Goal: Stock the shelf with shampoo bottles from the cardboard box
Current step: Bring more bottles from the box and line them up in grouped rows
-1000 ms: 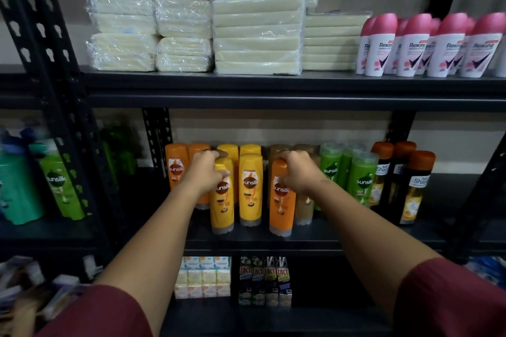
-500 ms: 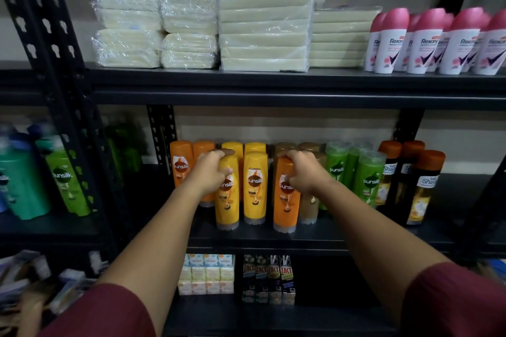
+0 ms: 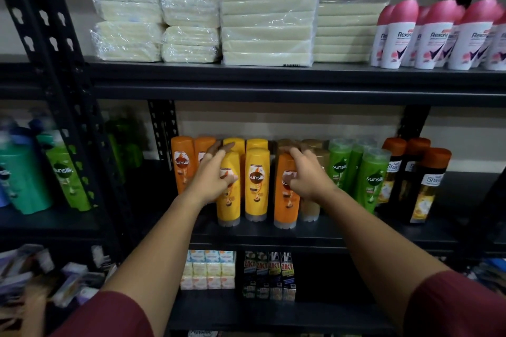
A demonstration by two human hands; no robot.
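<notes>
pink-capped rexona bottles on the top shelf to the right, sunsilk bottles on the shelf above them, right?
Not quite. The head view shows the sunsilk bottles on the shelf below the pink-capped rexona bottles, not above. The rexona bottles do stand at the right of the top shelf.

Shampoo bottles stand cap-down in rows on the middle shelf (image 3: 356, 230) of a black metal rack. A yellow bottle (image 3: 228, 200) and an orange bottle (image 3: 284, 208) stand upright at the front edge, with a second yellow bottle (image 3: 256, 186) between them. Orange, tan and green bottles fill the rows behind and beside.
</notes>
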